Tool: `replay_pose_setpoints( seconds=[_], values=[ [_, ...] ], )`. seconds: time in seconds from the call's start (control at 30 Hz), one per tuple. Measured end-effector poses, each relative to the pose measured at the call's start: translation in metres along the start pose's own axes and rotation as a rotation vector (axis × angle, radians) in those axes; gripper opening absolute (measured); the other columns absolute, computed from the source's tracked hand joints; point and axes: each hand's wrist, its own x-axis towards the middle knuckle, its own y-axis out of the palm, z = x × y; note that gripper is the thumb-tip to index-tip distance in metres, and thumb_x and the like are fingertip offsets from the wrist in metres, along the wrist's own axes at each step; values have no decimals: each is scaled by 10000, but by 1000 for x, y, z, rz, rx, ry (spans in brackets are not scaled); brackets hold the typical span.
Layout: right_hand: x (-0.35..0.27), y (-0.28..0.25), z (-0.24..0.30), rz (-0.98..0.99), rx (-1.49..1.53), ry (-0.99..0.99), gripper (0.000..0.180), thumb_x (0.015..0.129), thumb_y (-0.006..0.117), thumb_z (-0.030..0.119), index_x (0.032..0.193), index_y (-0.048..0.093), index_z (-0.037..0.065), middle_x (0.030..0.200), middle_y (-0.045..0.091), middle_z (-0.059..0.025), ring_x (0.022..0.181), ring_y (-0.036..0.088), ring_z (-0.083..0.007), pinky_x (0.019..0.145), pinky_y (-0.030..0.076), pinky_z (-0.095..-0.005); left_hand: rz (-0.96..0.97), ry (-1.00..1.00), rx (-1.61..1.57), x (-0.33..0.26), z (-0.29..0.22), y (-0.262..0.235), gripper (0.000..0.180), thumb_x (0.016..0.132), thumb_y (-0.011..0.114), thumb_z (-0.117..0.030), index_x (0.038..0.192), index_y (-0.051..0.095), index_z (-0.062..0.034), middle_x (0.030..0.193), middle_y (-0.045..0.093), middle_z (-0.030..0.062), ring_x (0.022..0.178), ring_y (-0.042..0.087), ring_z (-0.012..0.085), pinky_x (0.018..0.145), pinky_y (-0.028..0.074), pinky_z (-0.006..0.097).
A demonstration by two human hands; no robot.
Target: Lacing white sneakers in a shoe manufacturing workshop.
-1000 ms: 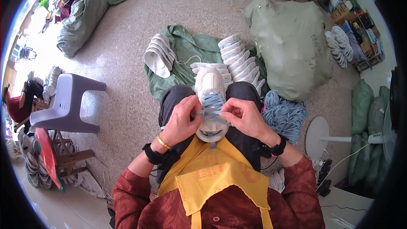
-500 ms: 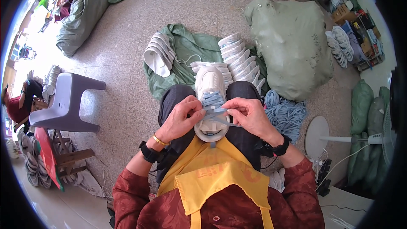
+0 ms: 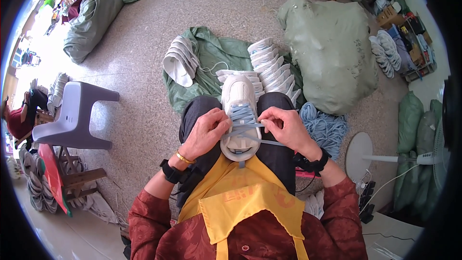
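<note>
A white shoe (image 3: 237,90) rests between my knees, its toe pointing away from me. Light blue lace (image 3: 242,113) crosses over its upper part, with loose strands stretching across the tongue. My right hand (image 3: 285,126) pinches a lace strand just right of the shoe and pulls it sideways. On the other side, my left hand (image 3: 210,131) is closed at the shoe's left edge, thumb and finger by the lace. Whether it grips lace or the shoe's edge is hard to see.
Stacked white shoe uppers (image 3: 273,70) lie on a green cloth (image 3: 211,43) ahead. A bundle of blue laces (image 3: 323,127) is right of my knee, near a bulging green sack (image 3: 329,53). A grey plastic chair (image 3: 72,115) stands left; a white fan (image 3: 385,157) right.
My right hand has moved slightly right, away from the shoe, drawing the lace strand out longer. My left hand stays almost in place.
</note>
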Motion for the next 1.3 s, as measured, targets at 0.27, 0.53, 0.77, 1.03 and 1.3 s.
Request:
replay_pose_setpoints(
  seconds=[0.27, 0.53, 0.77, 1.03, 1.3],
  values=[
    [2, 9, -4, -112, 70, -75, 115, 987, 675, 101, 1033, 709, 1, 747, 713, -36, 651, 662, -71, 593, 501, -238, 27, 8, -148, -10, 5, 1, 115, 968, 666, -70, 925, 595, 9, 928, 510, 16, 811, 509, 87, 720, 454, 255],
    [0, 4, 0, -45, 42, -33, 104, 960, 708, 104, 1020, 735, 24, 731, 714, -10, 650, 660, -44, 593, 495, -218, 36, 29, -119, -11, 8, 5, 121, 967, 656, -14, 887, 569, 7, 1028, 527, 17, 903, 535, 78, 788, 471, 236],
    [0, 7, -6, -50, 56, -41, 108, 955, 720, 107, 1005, 726, 12, 723, 709, -20, 631, 634, -44, 581, 488, -220, 1, 63, -49, -11, 3, 5, 146, 947, 650, 6, 843, 548, 7, 1005, 551, 30, 863, 539, 76, 742, 469, 226],
    [5, 7, -14, -57, 223, -4, 146, 981, 709, 139, 995, 724, -5, 734, 695, -11, 639, 624, -37, 584, 484, -218, -49, 63, -34, -21, 6, 6, 103, 985, 635, 3, 944, 541, 2, 1000, 573, 33, 843, 555, 65, 702, 492, 216],
    [6, 7, -12, -15, 241, 73, 119, 973, 723, 121, 998, 725, 5, 774, 673, 23, 649, 589, -18, 597, 473, -198, -52, 73, 26, -25, -10, 7, 244, 919, 711, -33, 1037, 498, -16, 797, 587, 69, 663, 592, 135, 595, 475, 277]
  ],
)
